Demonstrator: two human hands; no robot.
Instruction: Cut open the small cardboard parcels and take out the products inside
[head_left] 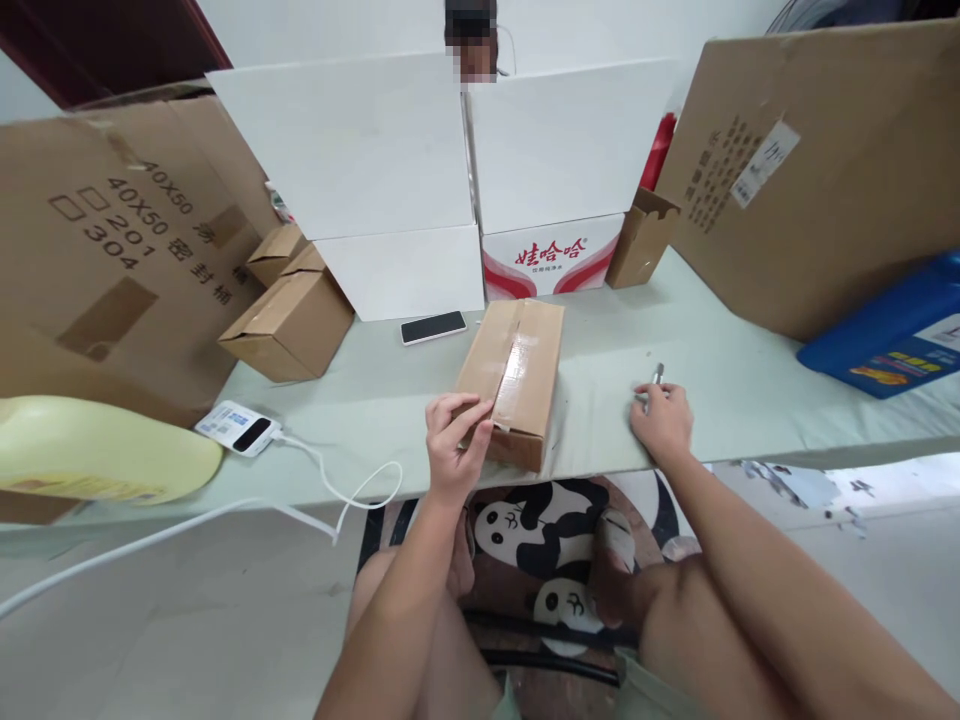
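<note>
A small cardboard box [504,350] lies on the cloth-covered table, with a strip of clear shiny tape [517,362] along the seam of its top. My left hand [457,440] is at the box's near left corner. Its thumb and fingers are bent together on the edge there, close to the tape's near end; the exact grip is partly hidden. To the right of the box, my right hand [663,420] rests low over the table, fingers closed around a slim silvery tool [658,373]. Only the tool's end shows, pointing away from me.
Behind the box lies a phone [433,328], before white cartons [405,270]. Small brown boxes [289,325] and a yellow bottle [105,445] stand left, near a white device [238,428] with a cable. At right, a blue jug [892,325] lies by a large carton [817,180].
</note>
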